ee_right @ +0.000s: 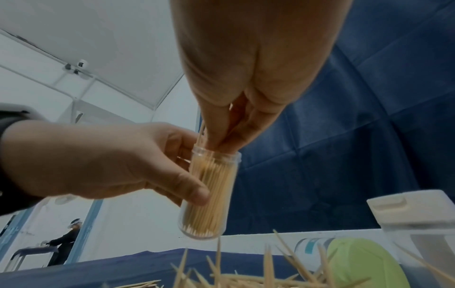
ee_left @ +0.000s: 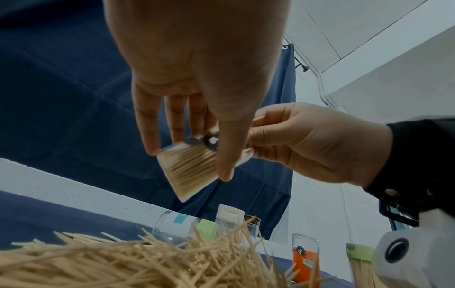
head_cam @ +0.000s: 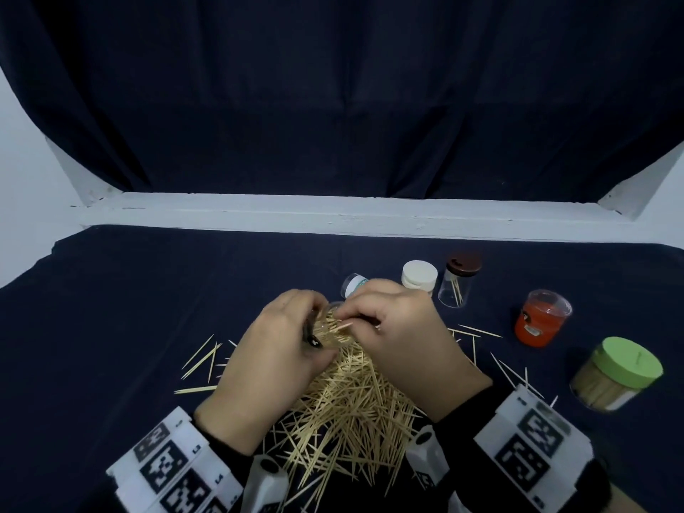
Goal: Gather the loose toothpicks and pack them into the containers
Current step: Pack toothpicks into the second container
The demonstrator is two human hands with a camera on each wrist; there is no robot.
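Note:
My left hand (head_cam: 311, 327) grips a clear container (head_cam: 335, 333) tilted in the air and packed almost full of toothpicks; the left wrist view shows the container (ee_left: 182, 179) between thumb and fingers. My right hand (head_cam: 348, 316) pinches a few toothpicks (ee_right: 201, 130) at the container's open mouth (ee_right: 216, 154), fingertips touching the rim. Below both hands a big heap of loose toothpicks (head_cam: 355, 409) lies on the dark cloth.
At right stand a green-lidded jar (head_cam: 616, 372) full of toothpicks, an orange jar (head_cam: 542, 318), a brown-lidded jar (head_cam: 459, 279) and a white-lidded one (head_cam: 419, 277). A clear container (head_cam: 355, 285) lies behind my hands. Stray toothpicks (head_cam: 201, 361) lie left and right. A white ledge (head_cam: 333, 212) bounds the back.

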